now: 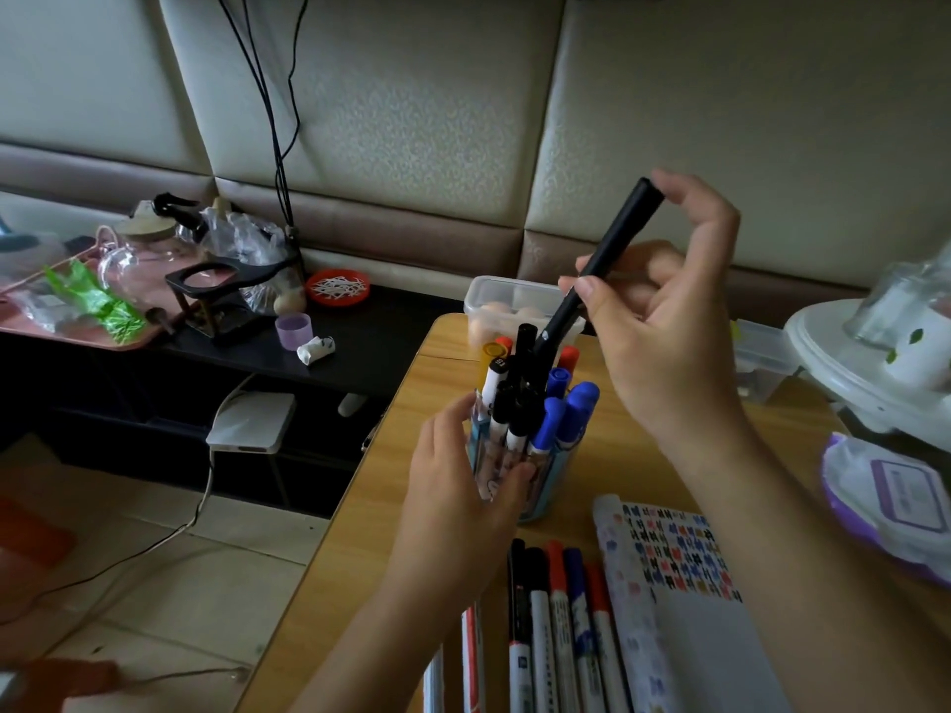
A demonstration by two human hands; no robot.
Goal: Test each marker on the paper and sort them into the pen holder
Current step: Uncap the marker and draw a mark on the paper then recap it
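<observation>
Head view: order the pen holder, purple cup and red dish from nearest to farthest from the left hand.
1. Pen holder, in the left hand grip, on the table.
2. Purple cup, off to the left on the black shelf.
3. Red dish, farther back on that shelf.

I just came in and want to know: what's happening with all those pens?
A person's left hand grips the pen holder, crowded with sorted markers, while the right hand holds a black marker slanted, its lower end among them. A row of loose markers lies on the table beside the marked-up paper.
</observation>
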